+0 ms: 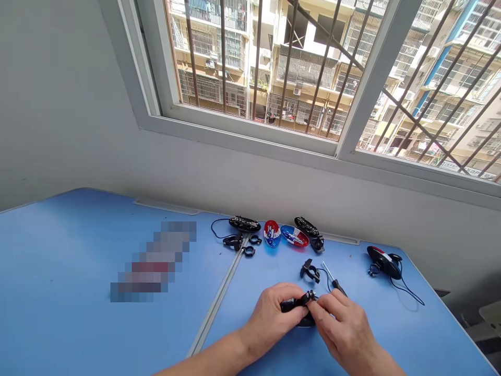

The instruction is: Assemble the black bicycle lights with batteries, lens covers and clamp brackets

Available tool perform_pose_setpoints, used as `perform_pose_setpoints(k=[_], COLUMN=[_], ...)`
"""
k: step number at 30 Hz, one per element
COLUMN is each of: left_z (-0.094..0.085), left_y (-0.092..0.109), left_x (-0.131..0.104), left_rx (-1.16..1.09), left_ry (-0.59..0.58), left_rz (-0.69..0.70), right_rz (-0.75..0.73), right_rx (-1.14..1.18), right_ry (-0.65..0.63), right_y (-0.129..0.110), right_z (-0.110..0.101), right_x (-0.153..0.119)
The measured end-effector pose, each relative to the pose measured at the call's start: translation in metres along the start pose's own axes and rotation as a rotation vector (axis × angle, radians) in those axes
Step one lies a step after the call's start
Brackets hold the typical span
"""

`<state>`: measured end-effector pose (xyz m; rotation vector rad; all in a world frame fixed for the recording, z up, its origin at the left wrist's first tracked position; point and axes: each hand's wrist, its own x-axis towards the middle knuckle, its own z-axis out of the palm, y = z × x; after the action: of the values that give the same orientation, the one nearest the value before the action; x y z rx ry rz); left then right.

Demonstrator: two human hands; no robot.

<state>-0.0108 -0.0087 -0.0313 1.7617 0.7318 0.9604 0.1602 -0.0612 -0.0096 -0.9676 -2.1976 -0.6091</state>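
Observation:
My left hand (276,313) is closed around a black oval housing (305,319), its thumb and index finger gripping near the top. A small black ring clamp (305,298) with a silver screw stands up from the housing between my hands. Pressed against the clamp's right side are the pinched fingertips of my right hand (344,318); they hide part of it. Just beyond my hands lies a black clamp piece (310,271) with a thin cord. A screwdriver (333,279) rests beside it, its dark handle toward my right hand.
Along the table's back lie black oval shells (245,224), a red-and-blue shell (272,234), a blue-and-red shell (295,236) and loose ring clamps (249,251). An oval unit with a cord (384,262) sits at right. A seam (219,297) crosses the blue table (78,250). A blurred patch covers something left.

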Motion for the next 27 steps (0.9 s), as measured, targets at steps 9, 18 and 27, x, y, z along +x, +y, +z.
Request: perform_pose_setpoints(k=[9,18,27], left_z=[-0.0008,-0.0019,-0.0018], left_y=[0.0037,0.0046,0.0036], left_x=[-0.0001,-0.0004,-0.0009], left_rx=[-0.004,-0.004,-0.003], left_ry=[0.001,-0.002,-0.007], left_rz=[-0.008,-0.002,-0.003], right_rz=[0.017,0.005,-0.036], right_rx=[0.076,0.112,0.077], right_ry=[0.004,0.046,0.002], right_y=[-0.0033,-0.0036,-0.0019], right_z=[0.0016,-0.0022,-0.0010], right_x=[-0.0015,0.0048,-0.0009])
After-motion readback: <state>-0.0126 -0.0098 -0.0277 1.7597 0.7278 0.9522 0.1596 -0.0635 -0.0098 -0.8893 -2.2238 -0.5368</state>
